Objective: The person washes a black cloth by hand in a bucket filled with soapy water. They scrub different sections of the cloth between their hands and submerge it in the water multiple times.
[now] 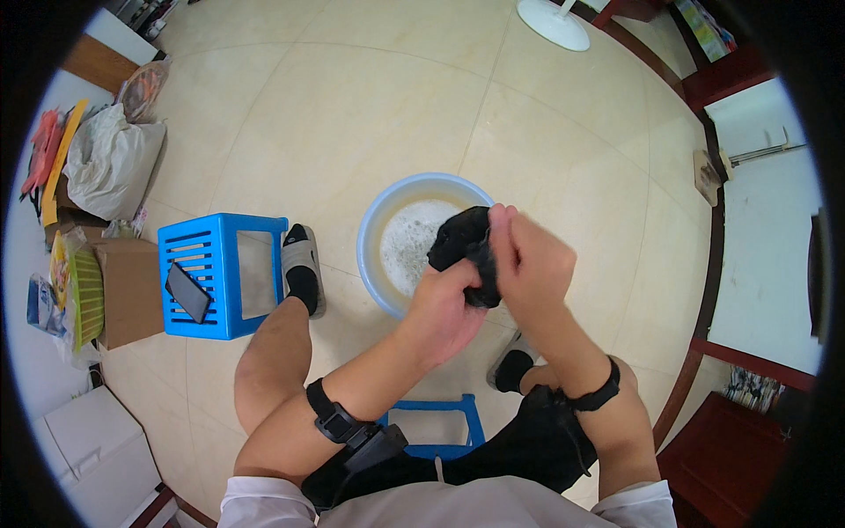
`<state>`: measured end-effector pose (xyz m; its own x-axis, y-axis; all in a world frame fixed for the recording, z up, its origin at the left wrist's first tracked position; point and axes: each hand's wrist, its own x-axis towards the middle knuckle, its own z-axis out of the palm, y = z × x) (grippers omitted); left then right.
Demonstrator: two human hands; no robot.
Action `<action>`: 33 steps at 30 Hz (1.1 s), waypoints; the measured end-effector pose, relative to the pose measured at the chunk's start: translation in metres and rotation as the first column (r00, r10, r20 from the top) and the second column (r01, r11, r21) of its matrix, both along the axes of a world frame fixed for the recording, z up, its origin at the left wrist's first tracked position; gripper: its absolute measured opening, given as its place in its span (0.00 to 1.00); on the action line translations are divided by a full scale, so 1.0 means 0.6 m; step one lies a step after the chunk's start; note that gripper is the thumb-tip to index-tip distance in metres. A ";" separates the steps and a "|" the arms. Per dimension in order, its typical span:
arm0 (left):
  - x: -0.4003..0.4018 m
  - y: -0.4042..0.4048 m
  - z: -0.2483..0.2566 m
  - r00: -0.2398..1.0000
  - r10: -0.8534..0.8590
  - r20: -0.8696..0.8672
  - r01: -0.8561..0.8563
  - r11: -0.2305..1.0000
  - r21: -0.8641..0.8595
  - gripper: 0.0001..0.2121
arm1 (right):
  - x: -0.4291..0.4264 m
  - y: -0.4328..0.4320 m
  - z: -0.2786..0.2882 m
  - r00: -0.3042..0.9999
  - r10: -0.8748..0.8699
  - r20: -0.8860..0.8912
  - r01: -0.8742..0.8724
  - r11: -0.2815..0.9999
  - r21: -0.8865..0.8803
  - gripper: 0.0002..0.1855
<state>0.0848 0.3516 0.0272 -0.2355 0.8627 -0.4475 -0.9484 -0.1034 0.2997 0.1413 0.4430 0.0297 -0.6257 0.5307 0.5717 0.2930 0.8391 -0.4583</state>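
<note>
My left hand (445,310) grips a bunched black cloth item (460,234), its thumb pressed on the fabric. Against the right side of the same cloth, my right hand (531,257) is closed on its edge; it looks slightly blurred. Both hands are above the right part of a round light-blue basin (371,277). White suds (412,237) float on the liquid inside it. The basin stands on the tiled floor between my feet. What kind of item the black cloth is, I cannot tell.
To the left a blue plastic stool (231,277) bears a dark phone (189,292). Beyond it are a cardboard box (129,290), a green basket (88,297) and a white sack (112,165). A white round stand base (553,25) is at the top.
</note>
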 end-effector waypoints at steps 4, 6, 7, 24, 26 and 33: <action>-0.013 0.000 -0.018 0.991 0.060 0.119 -0.085 0.973 0.213 0.20 | 0.022 -0.062 -0.015 0.965 0.259 -0.024 -0.259 0.966 0.011 0.15; -0.013 -0.003 -0.026 0.994 0.065 0.093 -0.089 0.952 0.294 0.21 | 0.014 -0.056 -0.012 0.937 0.347 -0.036 -0.346 0.938 0.022 0.15; -0.015 -0.001 -0.024 0.994 0.067 0.083 -0.091 0.937 0.337 0.21 | 0.011 -0.052 -0.009 0.920 0.389 -0.037 -0.388 0.921 0.030 0.15; -0.010 -0.003 -0.001 0.987 0.047 0.156 -0.054 0.998 0.039 0.21 | 0.018 -0.039 -0.012 0.977 0.213 0.005 -0.213 0.977 0.016 0.14; 0.001 -0.010 0.010 0.998 0.018 -0.067 -0.018 1.000 0.005 0.23 | 0.012 -0.011 -0.007 0.997 0.080 0.008 -0.080 0.997 -0.004 0.15; -0.002 0.000 -0.014 0.990 0.067 0.123 -0.082 0.989 0.122 0.23 | 0.031 -0.056 -0.014 0.994 0.103 0.036 -0.102 0.994 -0.032 0.14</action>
